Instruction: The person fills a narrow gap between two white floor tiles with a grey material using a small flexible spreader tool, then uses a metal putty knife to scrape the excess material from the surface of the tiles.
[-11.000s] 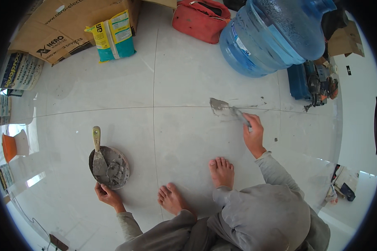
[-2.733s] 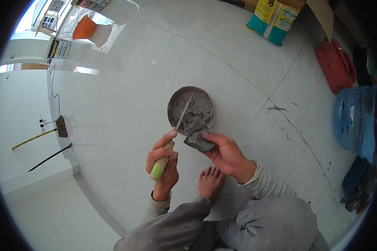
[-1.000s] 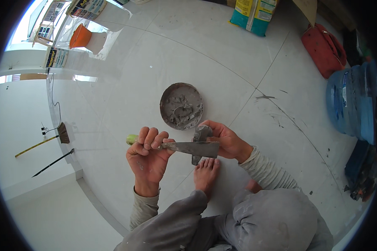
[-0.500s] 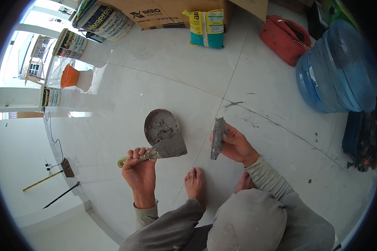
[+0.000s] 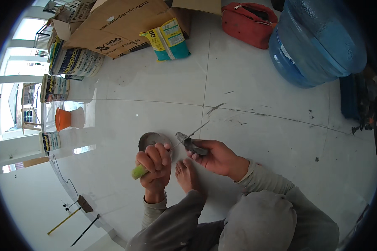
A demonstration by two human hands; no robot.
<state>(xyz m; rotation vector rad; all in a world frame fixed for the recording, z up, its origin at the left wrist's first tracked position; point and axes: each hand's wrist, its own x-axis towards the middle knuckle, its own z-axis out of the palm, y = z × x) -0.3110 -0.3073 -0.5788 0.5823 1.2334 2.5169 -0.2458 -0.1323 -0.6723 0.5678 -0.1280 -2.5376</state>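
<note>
My left hand [image 5: 154,165] is closed round the green handle [image 5: 138,171] of a putty knife, whose thin blade [image 5: 197,130] is seen edge-on, slanting up and right. My right hand [image 5: 222,159] grips a small grey spreader [image 5: 190,144] caked with mortar, held close against that blade; whether they touch is hard to tell. A round pan [image 5: 148,138] of grey mix sits on the tiles behind my left hand, which partly hides it. Below the hands shows my bare foot [image 5: 186,178].
Grey smears [image 5: 215,108] mark the tiled floor ahead. Beyond lie a cardboard box [image 5: 113,29], a yellow-teal bag [image 5: 165,44], a red pouch [image 5: 247,27], a blue water jug [image 5: 301,50] and a dark toolbox [image 5: 349,100]. Pails [image 5: 77,62], an orange bucket [image 5: 63,119] and a broom [image 5: 84,203] stand left.
Since half a second ago, the knife has turned from flat to edge-on and its tip has risen. My hands have come together. The view has swung, showing more of the boxes.
</note>
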